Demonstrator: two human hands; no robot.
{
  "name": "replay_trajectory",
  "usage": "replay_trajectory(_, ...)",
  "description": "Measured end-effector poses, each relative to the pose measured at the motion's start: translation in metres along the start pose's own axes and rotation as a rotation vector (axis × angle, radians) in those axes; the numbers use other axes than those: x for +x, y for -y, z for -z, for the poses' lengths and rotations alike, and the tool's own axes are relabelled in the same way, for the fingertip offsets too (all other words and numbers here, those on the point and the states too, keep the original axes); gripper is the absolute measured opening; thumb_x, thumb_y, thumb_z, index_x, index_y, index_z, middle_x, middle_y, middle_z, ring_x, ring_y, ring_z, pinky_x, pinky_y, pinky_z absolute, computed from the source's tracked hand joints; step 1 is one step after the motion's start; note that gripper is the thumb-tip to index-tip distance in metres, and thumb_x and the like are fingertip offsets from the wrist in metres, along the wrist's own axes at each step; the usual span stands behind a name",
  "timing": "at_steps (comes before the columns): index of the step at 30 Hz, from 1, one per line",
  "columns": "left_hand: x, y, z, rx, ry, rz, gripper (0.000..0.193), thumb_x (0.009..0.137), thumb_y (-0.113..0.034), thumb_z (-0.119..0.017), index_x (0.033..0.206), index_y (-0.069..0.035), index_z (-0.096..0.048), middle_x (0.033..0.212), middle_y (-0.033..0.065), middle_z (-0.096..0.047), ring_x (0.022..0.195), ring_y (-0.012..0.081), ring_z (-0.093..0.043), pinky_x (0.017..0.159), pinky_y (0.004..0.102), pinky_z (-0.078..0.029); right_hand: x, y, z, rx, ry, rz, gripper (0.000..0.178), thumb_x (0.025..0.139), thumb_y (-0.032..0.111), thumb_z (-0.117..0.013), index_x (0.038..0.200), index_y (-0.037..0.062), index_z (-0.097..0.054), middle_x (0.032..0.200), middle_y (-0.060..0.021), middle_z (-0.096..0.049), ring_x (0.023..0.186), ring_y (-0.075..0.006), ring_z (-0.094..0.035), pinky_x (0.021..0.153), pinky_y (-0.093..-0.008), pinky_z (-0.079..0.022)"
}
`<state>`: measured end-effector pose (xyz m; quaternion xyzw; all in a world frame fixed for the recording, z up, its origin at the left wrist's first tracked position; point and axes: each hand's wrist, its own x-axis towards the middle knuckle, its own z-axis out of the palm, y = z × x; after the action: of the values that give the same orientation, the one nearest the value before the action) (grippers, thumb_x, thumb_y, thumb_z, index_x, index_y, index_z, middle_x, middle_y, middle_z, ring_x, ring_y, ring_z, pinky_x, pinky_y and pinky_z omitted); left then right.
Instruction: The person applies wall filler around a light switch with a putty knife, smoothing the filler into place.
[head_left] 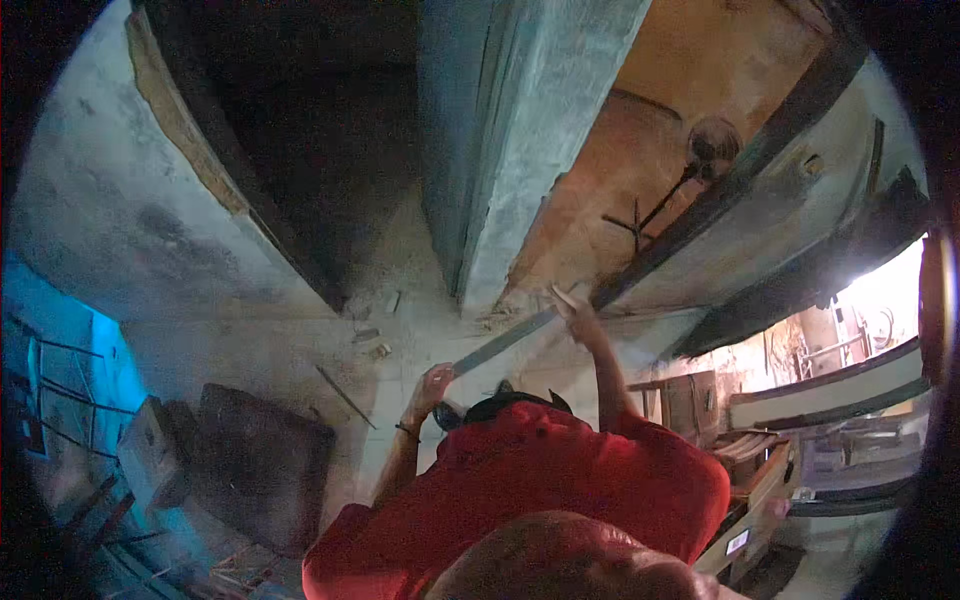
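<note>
A long, flat grey strip (505,342) slants across the middle, between my two hands, above the pale floor. My left hand (436,382) is closed round its near-left end. At the strip's far-right end is my right hand (574,312), close to the foot of the wall, with a finger or thumb stretched forward. Its grip on the strip looks closed, though the dim light blurs the fingers. Small broken bits (375,342) lie on the floor beyond my left hand.
A thick pale wall end (540,130) stands ahead, between a dark opening and an orange-walled room with a pedestal fan (712,145). A thin rod (345,395) and a dark panel (262,465) lie left. Wooden furniture (760,480) stands at right.
</note>
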<state>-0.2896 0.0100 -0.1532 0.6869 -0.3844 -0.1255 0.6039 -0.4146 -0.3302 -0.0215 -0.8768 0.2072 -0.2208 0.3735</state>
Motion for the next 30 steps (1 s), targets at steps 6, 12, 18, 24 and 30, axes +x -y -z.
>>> replay_trajectory(6, 0.021, -0.003, -0.02, 0.023, 0.407, 0.509, 0.038, 0.093, -0.03, -0.049, 0.113, 0.002, -0.058, 0.113, 0.014, -0.061, 0.108, 0.0223, -0.054, 0.095, 0.0334, -0.04, -0.105, -0.058, 0.025, 0.054, 0.056, -0.302, 0.051, 0.095, 0.015, -0.048, 0.141, 0.0039, -0.028, 0.138, -0.014, -0.042, 0.125, -0.0192, -0.041, 0.103, -0.0301, -0.032)
replay_trajectory(12, 0.075, -0.041, -0.1, 0.086, 0.614, 0.322, 0.036, 0.091, -0.028, -0.055, 0.115, 0.0, -0.055, 0.097, 0.0122, -0.064, 0.091, 0.0169, -0.06, 0.081, 0.0277, -0.046, -0.162, -0.062, 0.079, 0.017, -0.224, -0.417, 0.057, 0.09, 0.023, -0.057, 0.141, 0.0132, -0.033, 0.115, -0.0242, -0.058, 0.107, -0.0276, -0.058, 0.089, -0.0327, -0.043)
replay_trajectory(18, 0.101, -0.097, -0.209, 0.191, 0.776, 0.232, 0.039, 0.09, -0.027, -0.057, 0.117, 0.001, -0.053, 0.102, 0.0154, -0.062, 0.093, 0.0213, -0.059, 0.083, 0.0319, -0.046, -0.228, -0.08, 0.104, 0.14, -0.323, -0.622, 0.062, 0.083, 0.021, -0.063, 0.139, 0.0185, -0.035, 0.102, -0.0251, -0.061, 0.088, -0.0364, -0.062, 0.078, -0.0355, -0.047)
replay_trajectory(24, 0.104, -0.152, -0.314, 0.321, 0.588, -0.004, 0.051, 0.087, -0.025, -0.06, 0.128, -0.001, -0.043, 0.126, 0.0204, -0.045, 0.117, 0.0295, -0.043, 0.09, 0.0362, -0.043, -0.276, -0.112, 0.132, 0.239, -0.411, -0.644, 0.07, 0.081, 0.015, -0.066, 0.141, 0.0185, -0.031, 0.07, -0.0132, -0.057, 0.061, -0.0143, -0.044, 0.064, -0.0268, -0.043)
replay_trajectory(30, 0.094, -0.173, -0.358, 0.176, 0.797, 0.249, 0.062, 0.086, -0.037, -0.061, 0.133, -0.003, -0.038, 0.128, 0.0211, -0.044, 0.102, 0.0255, -0.057, 0.087, 0.0372, -0.045, -0.287, -0.117, 0.163, 0.234, -0.4, -0.648, 0.075, 0.08, 0.02, -0.066, 0.143, 0.0197, -0.026, 0.074, -0.0194, -0.061, 0.067, -0.0345, -0.06, 0.065, -0.0366, -0.047)
